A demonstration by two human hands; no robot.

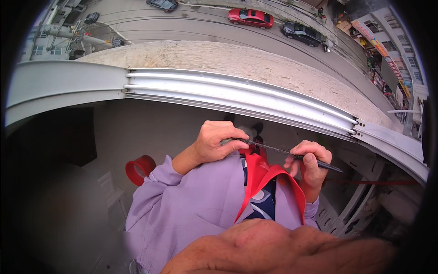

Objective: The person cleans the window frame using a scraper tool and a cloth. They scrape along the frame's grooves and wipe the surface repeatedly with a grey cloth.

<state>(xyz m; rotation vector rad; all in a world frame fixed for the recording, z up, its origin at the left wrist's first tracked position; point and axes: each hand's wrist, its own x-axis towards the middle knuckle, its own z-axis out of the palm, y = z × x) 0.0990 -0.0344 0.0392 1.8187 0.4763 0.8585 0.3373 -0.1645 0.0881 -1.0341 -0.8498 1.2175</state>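
A thin black brush (273, 148), with dark fuzz along its slim shaft and a tapered handle, stretches between my two hands in front of my chest. The fingers of my left hand (220, 140) pinch it at the bristled end, thumb below. Its smooth handle sits in my right hand (311, 160), between thumb and fingers, and the handle's tip sticks out to the right. Both hands are just inside an open window, apart from its metal track (237, 91). My left fingers hide the brush's far end.
Beyond the track lies a rough stone ledge (219, 57), with a drop to a street (191, 25) with parked cars. Window frames (68, 80) bound the opening on both sides. A red bucket (140, 170) stands low at my left. A red apron (262, 176) hangs on my chest.
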